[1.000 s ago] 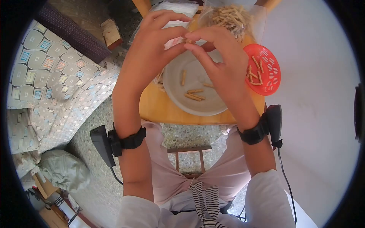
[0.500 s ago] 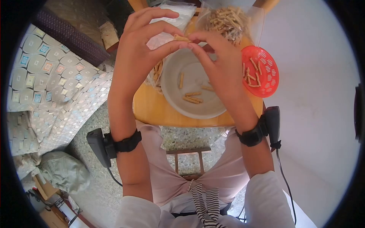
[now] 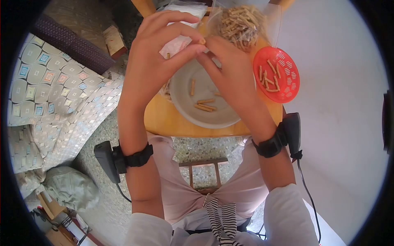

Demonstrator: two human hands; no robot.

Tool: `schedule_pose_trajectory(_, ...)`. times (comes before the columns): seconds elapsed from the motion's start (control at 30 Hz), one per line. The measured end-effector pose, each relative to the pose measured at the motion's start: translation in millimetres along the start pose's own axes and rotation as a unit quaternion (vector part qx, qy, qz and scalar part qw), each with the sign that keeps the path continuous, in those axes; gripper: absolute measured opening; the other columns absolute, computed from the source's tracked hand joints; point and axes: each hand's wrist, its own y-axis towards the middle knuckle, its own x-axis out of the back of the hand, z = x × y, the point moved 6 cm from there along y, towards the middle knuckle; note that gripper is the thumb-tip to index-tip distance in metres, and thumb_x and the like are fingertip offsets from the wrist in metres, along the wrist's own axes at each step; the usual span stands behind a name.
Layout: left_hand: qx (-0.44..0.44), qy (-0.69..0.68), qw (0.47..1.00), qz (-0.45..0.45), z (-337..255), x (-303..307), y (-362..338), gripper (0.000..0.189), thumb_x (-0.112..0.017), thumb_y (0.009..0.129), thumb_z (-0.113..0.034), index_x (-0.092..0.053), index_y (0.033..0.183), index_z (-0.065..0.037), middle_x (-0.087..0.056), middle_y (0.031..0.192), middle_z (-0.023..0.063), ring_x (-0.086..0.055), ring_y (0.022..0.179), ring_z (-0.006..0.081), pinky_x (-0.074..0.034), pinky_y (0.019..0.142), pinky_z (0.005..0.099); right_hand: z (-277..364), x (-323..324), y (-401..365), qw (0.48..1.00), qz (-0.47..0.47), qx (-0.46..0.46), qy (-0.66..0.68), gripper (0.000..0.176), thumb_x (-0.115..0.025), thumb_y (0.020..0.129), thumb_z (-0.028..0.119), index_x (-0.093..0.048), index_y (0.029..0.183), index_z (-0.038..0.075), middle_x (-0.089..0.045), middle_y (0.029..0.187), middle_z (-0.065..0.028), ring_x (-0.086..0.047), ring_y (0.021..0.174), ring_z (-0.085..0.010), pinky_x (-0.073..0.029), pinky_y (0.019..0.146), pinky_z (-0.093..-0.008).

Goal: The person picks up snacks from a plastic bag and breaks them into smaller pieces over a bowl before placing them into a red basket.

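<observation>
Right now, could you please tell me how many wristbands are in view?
2: a left band and a right band, one on each wrist. None seems hidden.

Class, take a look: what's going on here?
A person pinches one small wooden stick between the fingertips of the left hand and right hand, above a white bowl on a wooden table. A few sticks lie in the bowl, more lie in the red basket to its right, and a clear bag behind is full of them.
</observation>
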Motion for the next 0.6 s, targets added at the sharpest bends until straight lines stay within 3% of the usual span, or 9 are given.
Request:
schedule_pose_trajectory(0.17,0.013,0.061,0.998,0.011,9.4,6.2,-3.6,0.015,-0.074,0.084,-0.014,-0.068,0.096,-0.007,-0.067,0.122,0.0047,-0.054,0.123,0.0278,-0.038,0.106,0.0389,-6.0,13.1,2.2,0.991,-0.081,-0.074,0.075,0.018,-0.07,0.091,0.017,-0.068,0.106,0.007,-0.07,0.095,-0.0083,-0.068,0.072,-0.0242,-0.053,0.066,-0.0334)
schedule_pose_trajectory(0.33,0.009,0.059,0.998,0.025,6.6,-3.7,-5.7,0.015,-0.073,0.085,-0.015,-0.067,0.096,-0.007,-0.067,0.121,0.0051,-0.053,0.123,0.0298,-0.037,0.107,0.0405,-4.2,13.7,4.5,0.988,-0.088,-0.063,0.105,0.018,-0.069,0.091,0.017,-0.068,0.106,0.007,-0.07,0.096,-0.0088,-0.068,0.072,-0.0223,-0.053,0.066,-0.0318)
schedule_pose_trajectory(0.43,0.001,0.08,0.997,0.008,4.6,1.3,-4.9,0.015,-0.074,0.084,-0.015,-0.068,0.095,-0.007,-0.069,0.114,0.0041,-0.057,0.113,0.0257,-0.043,0.1,0.0371,-2.6,10.8,3.2,0.986,-0.075,-0.067,0.136,0.017,-0.065,0.095,0.019,-0.068,0.104,0.006,-0.07,0.096,-0.0114,-0.068,0.073,-0.0256,-0.053,0.067,-0.0354)
schedule_pose_trajectory(0.5,0.081,0.029,0.996,0.018,13.4,9.6,-7.8,0.015,-0.076,0.083,-0.013,-0.07,0.095,-0.005,-0.071,0.1,0.0006,-0.06,0.092,0.0169,-0.048,0.084,0.0297,-8.6,6.0,1.0,0.985,-0.062,-0.072,0.146,0.018,-0.061,0.097,0.021,-0.068,0.103,0.005,-0.07,0.097,-0.0133,-0.068,0.074,-0.0285,-0.053,0.068,-0.0384)
schedule_pose_trajectory(0.53,0.081,0.03,0.996,0.017,10.8,13.5,-8.0,0.015,-0.076,0.083,-0.013,-0.07,0.095,-0.005,-0.071,0.1,0.0006,-0.06,0.092,0.0169,-0.048,0.084,0.0297,-16.1,-1.8,-0.6,0.99,-0.016,-0.073,0.119,0.02,-0.058,0.098,0.022,-0.069,0.103,0.005,-0.07,0.097,-0.0152,-0.068,0.076,-0.0317,-0.053,0.069,-0.0421)
schedule_pose_trajectory(0.6,0.182,-0.024,0.983,-0.009,16.5,21.6,-10.5,0.016,-0.077,0.082,-0.01,-0.07,0.095,-0.003,-0.069,0.088,-0.0025,-0.054,0.075,0.0098,-0.045,0.07,0.0242,-20.8,-8.8,-3.9,0.993,0.03,-0.072,0.091,0.023,-0.055,0.1,0.023,-0.069,0.102,0.005,-0.07,0.096,-0.0171,-0.068,0.077,-0.0349,-0.053,0.07,-0.0458)
